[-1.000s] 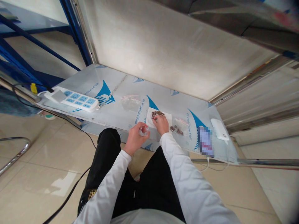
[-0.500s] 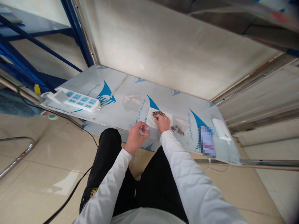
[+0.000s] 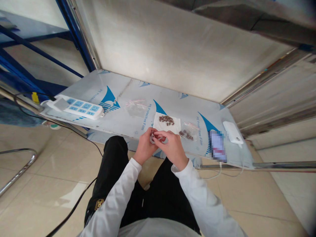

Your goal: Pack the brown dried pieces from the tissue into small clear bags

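Observation:
My left hand (image 3: 145, 146) is closed round a small clear plastic bag (image 3: 152, 138), its mouth held rounded and facing up above the table's front edge. My right hand (image 3: 172, 144) has its fingertips pinched together at the bag's mouth; what they hold, if anything, is too small to tell. Just beyond my hands lies a white paper sheet (image 3: 160, 125), with a pile of small dark brown pieces (image 3: 167, 120) on it. To the right of the paper rests a clear zip bag (image 3: 189, 131) containing similar brown pieces.
Flat clear zip bags (image 3: 135, 107) lie left of the paper on the film-covered metal tabletop (image 3: 123, 123). A white power strip (image 3: 79, 108) sits at the left end. On the right are a blurred phone (image 3: 217, 146) and a white power bank (image 3: 232, 132) with cables.
My right hand has moved from the pile of brown pieces back and left to the bag's mouth. My left hand stays nearly in place, and the pile now shows fully.

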The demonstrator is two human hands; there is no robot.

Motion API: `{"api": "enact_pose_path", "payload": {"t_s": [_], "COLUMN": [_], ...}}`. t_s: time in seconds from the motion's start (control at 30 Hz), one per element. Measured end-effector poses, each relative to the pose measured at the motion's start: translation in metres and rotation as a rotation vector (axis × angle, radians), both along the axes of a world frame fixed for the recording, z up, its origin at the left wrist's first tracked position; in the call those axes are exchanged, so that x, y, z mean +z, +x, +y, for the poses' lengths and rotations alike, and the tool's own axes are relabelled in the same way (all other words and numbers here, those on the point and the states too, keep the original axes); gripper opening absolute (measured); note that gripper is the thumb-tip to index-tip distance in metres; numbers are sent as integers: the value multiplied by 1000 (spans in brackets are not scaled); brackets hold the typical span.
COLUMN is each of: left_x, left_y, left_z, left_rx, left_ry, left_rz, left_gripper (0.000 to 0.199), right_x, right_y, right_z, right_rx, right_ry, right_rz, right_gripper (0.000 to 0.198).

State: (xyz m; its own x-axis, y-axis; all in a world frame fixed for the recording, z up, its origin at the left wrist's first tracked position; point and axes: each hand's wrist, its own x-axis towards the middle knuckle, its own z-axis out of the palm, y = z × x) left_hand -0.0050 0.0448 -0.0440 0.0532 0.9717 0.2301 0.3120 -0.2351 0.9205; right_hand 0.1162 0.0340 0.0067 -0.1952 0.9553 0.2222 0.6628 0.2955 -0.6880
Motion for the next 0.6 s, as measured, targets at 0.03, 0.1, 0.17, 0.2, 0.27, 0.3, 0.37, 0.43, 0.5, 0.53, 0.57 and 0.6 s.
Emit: {"api": "enact_pose_path", "payload": {"t_s": [0.03,0.1,0.17,0.2,0.27,0.3,0.37,0.43,0.5,0.53,0.57,0.6], "left_x": [0,-1,-3,-3,-1,1,6,11,15,17,18,19], "left_y": [1,1,0,-1,-3,-5,-8,-10,-11,-11,-9,-8], "left_z": [-1,-2,-3,-4,-6,-7,-9,-10,-9,-9,-8,-7], "left_rx": [1,-2,-19,-30,-63,-85,-147,-198,-173,-131,-80,-29], "left_ry": [-4,-7,1,11,37,48,47,20,-1,-1,5,13], "left_rz": [-4,-13,-28,-35,-41,-47,-96,-209,-302,-323,-330,-336], "left_gripper": [24,27,31,35,44,49,54,43,21,16,15,16], "right_x": [2,4,6,7,10,12,18,25,32,35,36,35], "right_y": [1,6,11,14,21,24,31,37,41,42,42,42], "right_z": [0,0,1,1,2,3,5,7,7,7,7,6], "right_rx": [17,65,136,174,228,239,239,239,254,246,220,173], "right_ry": [0,-3,-16,-24,-31,-27,-6,29,63,82,103,119], "right_rz": [-50,-116,-122,-110,-88,-88,-112,-137,-133,-112,-79,-34], "right_gripper": [19,23,29,32,33,29,15,7,8,9,10,10]}}
